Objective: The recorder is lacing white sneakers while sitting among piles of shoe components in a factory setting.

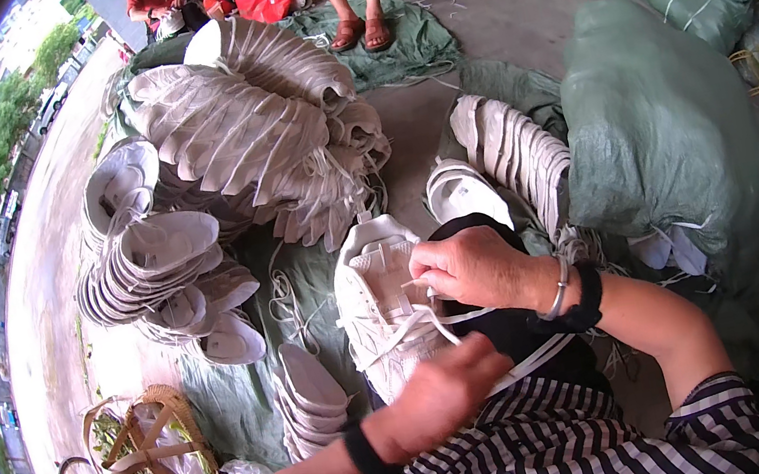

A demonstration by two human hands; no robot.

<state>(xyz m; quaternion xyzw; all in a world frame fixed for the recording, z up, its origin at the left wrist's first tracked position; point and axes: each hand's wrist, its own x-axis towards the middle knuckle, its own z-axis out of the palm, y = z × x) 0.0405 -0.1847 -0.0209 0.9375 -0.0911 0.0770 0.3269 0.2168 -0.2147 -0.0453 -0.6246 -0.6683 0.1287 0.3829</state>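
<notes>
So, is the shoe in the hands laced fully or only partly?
Partly: a white lace runs loose from the shoe toward the left hand.

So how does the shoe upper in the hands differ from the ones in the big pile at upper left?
The held shoe upper lies alone on the lap, top side up, with a white lace threaded and pulled by the left hand while the right hand pinches its tongue area. The stacked uppers are nested in tied bundles, and no laces show threaded in them. Both are white and look like the same kind of piece.
</notes>
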